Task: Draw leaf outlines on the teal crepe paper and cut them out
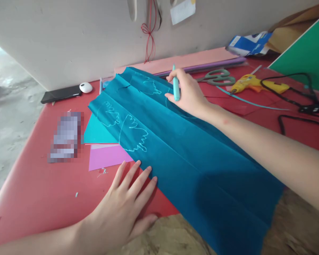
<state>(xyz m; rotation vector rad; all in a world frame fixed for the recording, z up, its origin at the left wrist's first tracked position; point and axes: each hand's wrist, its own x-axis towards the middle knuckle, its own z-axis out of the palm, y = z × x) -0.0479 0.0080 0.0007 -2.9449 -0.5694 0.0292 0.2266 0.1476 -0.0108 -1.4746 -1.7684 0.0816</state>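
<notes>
Right hand [187, 94] is pinching our teal marker [175, 85] near upright on the teal cloth [191, 159], whose long axis is running from upper centre to lower right over the red bench [37, 191]; we are pressing our left hand [122, 212], fingers spread, flat at its lower-left edge

Count: 1 teal cloth [191, 156], 3 outlines [134, 136], 1 marker [176, 86], 1 pen [101, 85], 1 scissors [218, 77], 1 glue gun [255, 84], 1 phone [60, 94].

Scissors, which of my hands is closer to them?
Right. The right hand, holding a marker over the teal fabric, is just beside the scissors, to their left. The left hand lies flat on the table at the fabric's near edge, much farther away.
</notes>
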